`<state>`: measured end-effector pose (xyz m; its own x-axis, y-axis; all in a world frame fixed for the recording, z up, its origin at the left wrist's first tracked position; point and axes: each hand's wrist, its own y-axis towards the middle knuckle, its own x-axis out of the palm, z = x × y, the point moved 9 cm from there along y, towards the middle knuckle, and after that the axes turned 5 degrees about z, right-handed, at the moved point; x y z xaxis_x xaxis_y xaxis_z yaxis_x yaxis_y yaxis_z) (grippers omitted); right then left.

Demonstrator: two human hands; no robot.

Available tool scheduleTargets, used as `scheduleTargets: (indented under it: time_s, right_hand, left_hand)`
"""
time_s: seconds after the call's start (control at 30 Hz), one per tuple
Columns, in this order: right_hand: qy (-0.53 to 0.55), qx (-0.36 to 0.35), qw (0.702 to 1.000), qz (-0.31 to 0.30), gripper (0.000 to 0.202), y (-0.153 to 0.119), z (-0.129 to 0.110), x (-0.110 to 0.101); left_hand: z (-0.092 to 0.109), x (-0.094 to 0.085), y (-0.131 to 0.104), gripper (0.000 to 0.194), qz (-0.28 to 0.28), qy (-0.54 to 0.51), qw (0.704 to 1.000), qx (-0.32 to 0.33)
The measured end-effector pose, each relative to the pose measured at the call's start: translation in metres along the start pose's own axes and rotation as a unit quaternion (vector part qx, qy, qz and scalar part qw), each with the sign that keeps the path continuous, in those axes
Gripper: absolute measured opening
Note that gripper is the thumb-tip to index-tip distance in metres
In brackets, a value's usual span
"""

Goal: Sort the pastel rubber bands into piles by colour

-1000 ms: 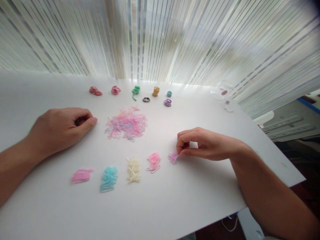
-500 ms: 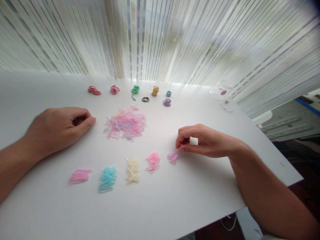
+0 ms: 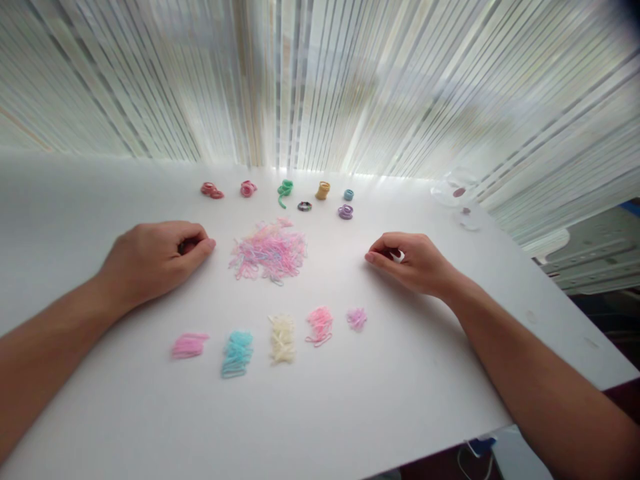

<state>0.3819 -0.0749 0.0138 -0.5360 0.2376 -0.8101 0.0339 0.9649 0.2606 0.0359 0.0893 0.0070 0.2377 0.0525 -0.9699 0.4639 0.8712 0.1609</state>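
My left hand (image 3: 157,260) rests on the white table, fingers curled and thumb against the forefinger, left of a loose pile of mixed pastel bands (image 3: 270,250). Right of that pile is my right hand (image 3: 413,261), its thumb and fingertips together; nothing shows between them. Nearer me lie separate heaps: pink bands (image 3: 189,346), light blue bands (image 3: 237,353), cream bands (image 3: 283,340), brighter pink bands (image 3: 319,325) and a small lilac heap (image 3: 357,319). My right hand is above and right of the lilac heap, apart from it.
Along the back of the table (image 3: 325,413) are red (image 3: 212,191), pink (image 3: 248,189), green (image 3: 285,191), yellow (image 3: 323,191), blue (image 3: 349,195) and purple coils (image 3: 345,212), plus a beaded ring (image 3: 305,207). Clear round pieces (image 3: 456,188) lie back right, before a string curtain (image 3: 320,87).
My right hand has moved up and away from the lilac heap toward the back, its fingers still together. The view has shifted, so the table's things appear further right. My left hand keeps its closed shape.
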Motion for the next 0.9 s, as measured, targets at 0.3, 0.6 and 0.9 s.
scheduleTargets:
  time_s: [0.3,0.6,0.9]
  right_hand:
    - [-0.008,0.015,0.999,0.037,0.03,0.003,0.011,-0.003]
    - [-0.027,0.04,0.998,0.026,0.039,-0.002,0.021,-0.002]
    - [-0.04,0.035,0.998,0.03,0.034,-0.001,0.024,-0.004]
  left_hand:
    - [0.001,-0.001,0.0,0.041,0.004,-0.003,1.0,0.007]
    - [0.013,-0.007,-0.006,0.037,0.022,-0.028,0.999,0.019]
    - [0.015,-0.006,-0.008,0.036,0.028,-0.046,0.998,0.029]
